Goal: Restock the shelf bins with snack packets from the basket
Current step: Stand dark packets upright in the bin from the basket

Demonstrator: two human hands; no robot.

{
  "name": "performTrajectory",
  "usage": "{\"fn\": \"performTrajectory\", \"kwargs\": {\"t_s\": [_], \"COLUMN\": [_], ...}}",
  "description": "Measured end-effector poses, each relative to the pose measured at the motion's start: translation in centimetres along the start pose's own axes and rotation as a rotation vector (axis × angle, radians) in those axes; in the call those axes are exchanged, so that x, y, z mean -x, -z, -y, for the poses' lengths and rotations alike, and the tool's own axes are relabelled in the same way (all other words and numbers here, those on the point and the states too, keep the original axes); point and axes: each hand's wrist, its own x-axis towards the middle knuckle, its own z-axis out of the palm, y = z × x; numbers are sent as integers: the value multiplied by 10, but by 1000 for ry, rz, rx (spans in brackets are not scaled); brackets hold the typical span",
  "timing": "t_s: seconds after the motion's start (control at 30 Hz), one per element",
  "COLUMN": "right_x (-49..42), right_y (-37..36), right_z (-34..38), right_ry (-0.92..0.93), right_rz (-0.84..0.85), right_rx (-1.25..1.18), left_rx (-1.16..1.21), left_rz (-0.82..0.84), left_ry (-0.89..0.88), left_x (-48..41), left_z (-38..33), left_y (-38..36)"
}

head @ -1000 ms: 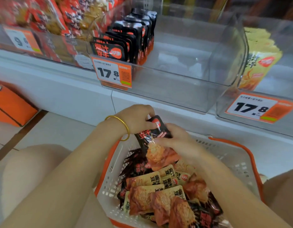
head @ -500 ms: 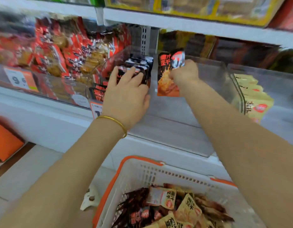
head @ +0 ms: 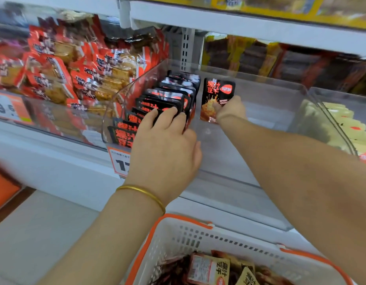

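The clear bin (head: 229, 161) beyond my hands is sitting mostly bare, the basket (head: 182, 218) below holding more: plenty remaining, I'm guessing. My left hand (head: 165, 147), unclenched, is bracing the packet row (head: 169, 95); my right hand (head: 231, 110) is pinching one black packet (head: 217, 93) beside it.

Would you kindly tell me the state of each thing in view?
right hand, pinching the black packet.
black packet, upright, inside the clear bin.
left hand, fingers resting on the packet row.
packet row, standing on edge, bin's left side.
clear bin, part filled.
basket, holding packets.
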Motion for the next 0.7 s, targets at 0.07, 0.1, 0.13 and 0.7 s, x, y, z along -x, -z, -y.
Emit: {"fn": "performTrajectory", "kwargs": {"t_s": [0.07,0.1,0.13,0.7], "right_x": [2,1,2,133], "right_y": [-6,-8,-10,120], "right_z": [6,8,9,12], "right_ry": [-41,-54,-58,460], "right_rz": [9,14,31,155], "right_rx": [-82,-100,-118,-160], "left_rx": [-7,-7,-7,18], "left_rz": [-10,-11,-13,-274], "left_ry": [3,5,6,-122], "left_x": [1,0,0,38], "left_z": [0,0,-1,-17], "left_y": [0,0,0,30]}}
